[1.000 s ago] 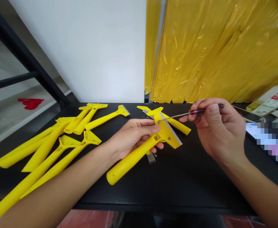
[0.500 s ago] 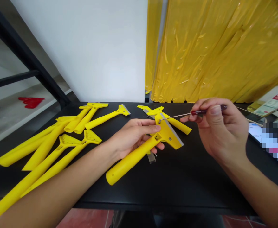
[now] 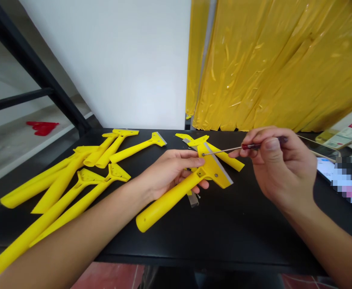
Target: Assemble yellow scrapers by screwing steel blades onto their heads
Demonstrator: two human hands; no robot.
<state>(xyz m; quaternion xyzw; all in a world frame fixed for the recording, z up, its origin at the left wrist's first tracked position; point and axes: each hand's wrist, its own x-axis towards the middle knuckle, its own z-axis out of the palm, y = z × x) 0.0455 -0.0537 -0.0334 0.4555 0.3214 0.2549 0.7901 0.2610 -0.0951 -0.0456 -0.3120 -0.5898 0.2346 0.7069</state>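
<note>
My left hand (image 3: 176,168) is closed around the head of a yellow scraper (image 3: 169,200), thumb on top and fingertips showing below. A metal blade runs along the head's far right edge, and a screw (image 3: 216,175) sits near its lower corner. Between the thumb and fingers of my right hand (image 3: 279,164) is a screwdriver (image 3: 248,147) with a dark red handle. Its thin shaft points left, and the tip meets a screw at the head's upper corner. Behind the held scraper lie another yellow scraper (image 3: 228,158) and a small clear packet (image 3: 194,199), both partly hidden.
Several yellow scrapers (image 3: 58,200) lie on the black table (image 3: 224,241) to the left, one with a fitted blade (image 3: 160,138) farther back. At right are a phone (image 3: 323,168) and a box with a red label (image 3: 347,126). Yellow plastic sheeting (image 3: 269,68) hangs behind.
The view has shifted slightly. The screwdriver stays at the upper screw with its handle turned a little in my right hand. My left hand keeps its hold on the scraper.
</note>
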